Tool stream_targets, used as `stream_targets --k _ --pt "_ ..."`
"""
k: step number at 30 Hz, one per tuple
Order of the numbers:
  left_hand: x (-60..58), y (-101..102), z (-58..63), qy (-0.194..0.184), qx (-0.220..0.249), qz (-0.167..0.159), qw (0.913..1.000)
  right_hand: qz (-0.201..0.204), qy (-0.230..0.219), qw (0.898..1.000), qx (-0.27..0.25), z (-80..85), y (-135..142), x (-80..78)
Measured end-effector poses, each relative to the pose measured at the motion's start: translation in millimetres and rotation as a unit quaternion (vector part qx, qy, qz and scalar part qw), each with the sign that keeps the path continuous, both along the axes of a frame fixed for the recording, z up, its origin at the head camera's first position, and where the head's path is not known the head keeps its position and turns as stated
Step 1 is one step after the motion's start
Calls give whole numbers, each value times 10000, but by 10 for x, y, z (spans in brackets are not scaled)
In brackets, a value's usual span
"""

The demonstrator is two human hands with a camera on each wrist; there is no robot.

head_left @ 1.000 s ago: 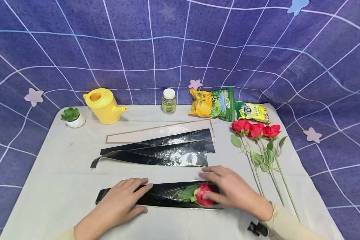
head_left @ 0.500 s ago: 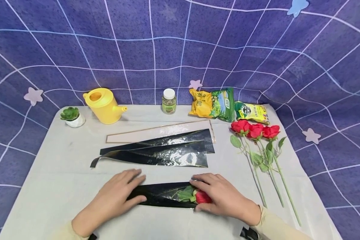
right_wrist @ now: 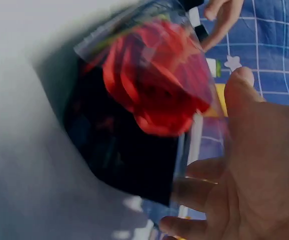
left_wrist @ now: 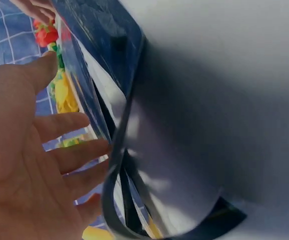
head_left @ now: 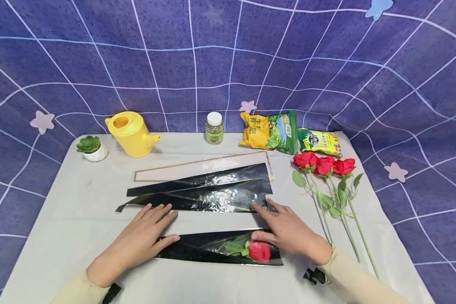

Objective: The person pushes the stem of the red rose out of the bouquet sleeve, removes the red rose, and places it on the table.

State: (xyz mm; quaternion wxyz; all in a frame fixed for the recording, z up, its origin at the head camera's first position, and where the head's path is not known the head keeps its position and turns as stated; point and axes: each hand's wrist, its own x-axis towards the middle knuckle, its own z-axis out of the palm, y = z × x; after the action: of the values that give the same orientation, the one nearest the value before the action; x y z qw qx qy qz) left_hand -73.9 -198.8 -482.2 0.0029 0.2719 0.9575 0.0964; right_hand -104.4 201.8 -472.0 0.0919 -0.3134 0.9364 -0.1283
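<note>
a red rose (head_left: 259,252) is showing through a glossy black sleeve (head_left: 197,251); left hand (head_left: 144,232) and right hand (head_left: 289,231) are pointing loose, straight fingers past it.

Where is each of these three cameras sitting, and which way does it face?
Head: on the person's head, facing forward and down at the table; the left hand, the right hand and the sleeves show.
Left wrist: on that wrist, looking past the left hand at black wrapping; part of the right hand shows at upper left.
Right wrist: on that wrist, looking at the wrapped rose; the right hand shows, with part of the left at top.
Shared: head and right wrist both show the wrapped rose.
</note>
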Motion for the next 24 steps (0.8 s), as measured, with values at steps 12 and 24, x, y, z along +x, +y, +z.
stream_targets --k 12,24 --pt "22 -36 75 -370 158 79 9992 15 427 9990 -151 73 60 25" --pt "31 -166 64 -1495 760 59 9858 1675 294 9828 -725 126 -159 281"
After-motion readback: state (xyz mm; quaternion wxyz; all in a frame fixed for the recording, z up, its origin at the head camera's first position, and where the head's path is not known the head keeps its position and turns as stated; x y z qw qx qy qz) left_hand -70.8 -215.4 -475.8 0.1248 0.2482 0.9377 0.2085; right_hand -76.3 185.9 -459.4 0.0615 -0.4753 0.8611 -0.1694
